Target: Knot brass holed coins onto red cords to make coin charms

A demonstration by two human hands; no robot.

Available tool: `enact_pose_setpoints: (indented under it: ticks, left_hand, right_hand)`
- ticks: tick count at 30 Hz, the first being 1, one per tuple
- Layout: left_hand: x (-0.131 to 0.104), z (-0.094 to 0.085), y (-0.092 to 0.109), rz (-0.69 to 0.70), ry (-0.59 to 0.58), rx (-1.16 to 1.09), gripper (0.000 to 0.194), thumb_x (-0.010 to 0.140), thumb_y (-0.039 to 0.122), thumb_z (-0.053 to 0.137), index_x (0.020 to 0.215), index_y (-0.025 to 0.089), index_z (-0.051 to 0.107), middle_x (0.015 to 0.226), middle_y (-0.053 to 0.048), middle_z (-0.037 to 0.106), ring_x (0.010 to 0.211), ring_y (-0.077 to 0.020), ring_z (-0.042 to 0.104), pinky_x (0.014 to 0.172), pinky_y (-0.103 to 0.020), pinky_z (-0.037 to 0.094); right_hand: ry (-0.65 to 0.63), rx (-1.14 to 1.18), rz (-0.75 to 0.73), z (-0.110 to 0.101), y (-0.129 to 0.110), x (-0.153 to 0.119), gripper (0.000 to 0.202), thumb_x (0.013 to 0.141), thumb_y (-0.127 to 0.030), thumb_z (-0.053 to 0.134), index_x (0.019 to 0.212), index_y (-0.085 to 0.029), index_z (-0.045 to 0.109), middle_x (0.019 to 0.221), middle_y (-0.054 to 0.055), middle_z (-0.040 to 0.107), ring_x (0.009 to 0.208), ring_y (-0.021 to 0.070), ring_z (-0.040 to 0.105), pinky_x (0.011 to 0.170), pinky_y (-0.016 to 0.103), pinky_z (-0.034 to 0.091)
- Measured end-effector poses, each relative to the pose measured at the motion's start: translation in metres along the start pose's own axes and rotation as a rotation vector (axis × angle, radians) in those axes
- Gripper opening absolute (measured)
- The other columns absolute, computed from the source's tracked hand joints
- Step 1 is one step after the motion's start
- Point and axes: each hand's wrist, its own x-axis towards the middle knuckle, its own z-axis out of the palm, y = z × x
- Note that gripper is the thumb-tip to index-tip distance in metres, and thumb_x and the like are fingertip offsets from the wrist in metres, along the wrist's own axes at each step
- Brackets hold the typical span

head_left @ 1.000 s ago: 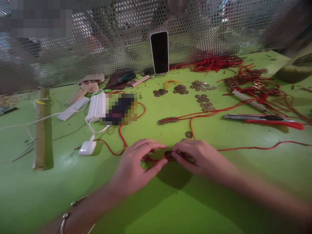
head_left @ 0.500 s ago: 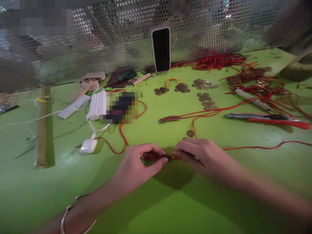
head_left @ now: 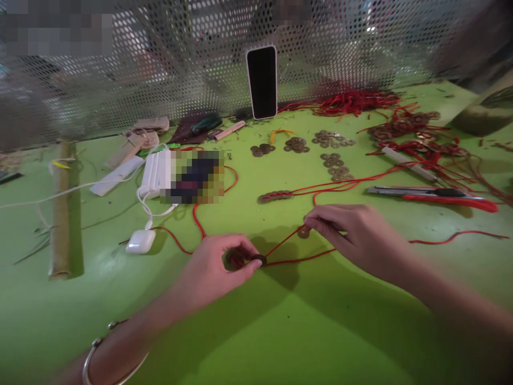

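Note:
My left hand [head_left: 226, 262] pinches a dark round coin [head_left: 260, 260] between thumb and fingertips, with more coins partly hidden behind the fingers. Two red cord strands [head_left: 298, 260] run rightward from that coin. The upper strand slants up to my right hand [head_left: 348, 227], whose thumb and index finger are closed on the red cord. A loose-looking coin [head_left: 303, 232] lies just under the right fingertips; whether the cord passes through it I cannot tell. Beyond the hands lies a row of overlapping coins [head_left: 276, 197] laced with red cord.
Several coin piles [head_left: 296, 144] lie mid-table. A box cutter [head_left: 433, 198] and tangled red cords with coins [head_left: 420, 128] are at right. A phone [head_left: 262, 83] stands against the mesh. At left are a white earbud case [head_left: 140, 241], a power bank [head_left: 155, 171] and a bamboo stick [head_left: 61, 214].
My right hand has moved up and away from my left hand, drawing one red strand out taut at a slant. The left hand keeps its pinch on the coin.

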Motion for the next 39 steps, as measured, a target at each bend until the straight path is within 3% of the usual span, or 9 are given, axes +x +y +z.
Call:
enact_pose_setpoints:
  ticks: [9,14,20,25,28,33,39]
  left_hand:
    - [-0.001,-0.005,-0.015,0.123,-0.037,0.209,0.006,0.079,0.027,0.065,0.081,0.023,0.068,0.09,-0.001,0.065,0.094,-0.0186,0.058,0.087,-0.036,0.045]
    - [-0.003,-0.004,-0.013,0.189,-0.044,0.325,0.006,0.081,0.027,0.064,0.081,0.023,0.069,0.097,-0.002,0.061,0.102,-0.021,0.054,0.089,-0.037,0.043]
    - [-0.007,-0.016,-0.022,0.31,-0.148,0.453,0.044,0.083,0.036,0.065,0.125,0.032,0.052,0.117,-0.002,0.057,0.112,-0.0207,0.049,0.094,-0.037,0.041]
    - [-0.007,-0.019,-0.024,0.396,-0.122,0.511,0.037,0.085,0.031,0.064,0.122,0.031,0.055,0.114,-0.001,0.059,0.108,-0.0196,0.052,0.091,-0.035,0.042]
    - [-0.006,-0.012,-0.023,0.423,-0.055,0.511,0.033,0.085,0.037,0.062,0.117,0.025,0.059,0.108,-0.003,0.062,0.102,-0.0207,0.055,0.088,-0.037,0.043]
    - [-0.005,0.002,-0.022,0.474,0.02,0.513,0.021,0.085,0.032,0.064,0.101,0.019,0.065,0.1,-0.004,0.065,0.094,-0.0203,0.057,0.083,-0.037,0.043]
    - [-0.006,-0.001,-0.019,0.533,0.05,0.515,0.018,0.087,0.029,0.061,0.101,0.019,0.065,0.097,-0.002,0.068,0.091,-0.0182,0.059,0.082,-0.035,0.042]
  right_hand:
    - [-0.029,-0.108,-0.011,-0.003,0.01,-0.001,0.022,0.094,-0.024,0.043,0.088,-0.02,0.064,0.081,0.001,0.069,0.065,0.0126,0.063,0.059,0.023,0.042]
    - [-0.098,-0.102,-0.068,-0.012,0.013,-0.007,0.024,0.095,-0.027,0.042,0.088,-0.019,0.063,0.079,0.001,0.069,0.063,0.012,0.062,0.058,0.023,0.042]
    - [-0.182,-0.08,-0.126,-0.016,0.009,-0.015,0.024,0.096,-0.027,0.041,0.088,-0.019,0.062,0.077,0.001,0.067,0.063,0.0107,0.06,0.057,0.022,0.041]
    - [-0.168,-0.053,-0.156,-0.016,0.006,-0.016,0.02,0.095,-0.024,0.043,0.089,-0.019,0.061,0.077,0.0,0.066,0.062,0.0097,0.059,0.058,0.021,0.041]
    - [-0.135,-0.023,-0.18,-0.017,0.004,-0.017,0.017,0.095,-0.023,0.044,0.091,-0.02,0.06,0.077,-0.001,0.066,0.062,0.0087,0.059,0.058,0.02,0.041]
    - [-0.099,0.026,-0.184,-0.018,0.001,-0.017,0.014,0.094,-0.024,0.047,0.09,-0.021,0.059,0.076,-0.002,0.065,0.062,0.0076,0.059,0.057,0.019,0.042]
    - [-0.144,-0.003,-0.154,-0.02,0.0,-0.019,0.016,0.094,-0.026,0.046,0.09,-0.022,0.06,0.078,-0.001,0.066,0.064,0.0094,0.06,0.058,0.02,0.044]
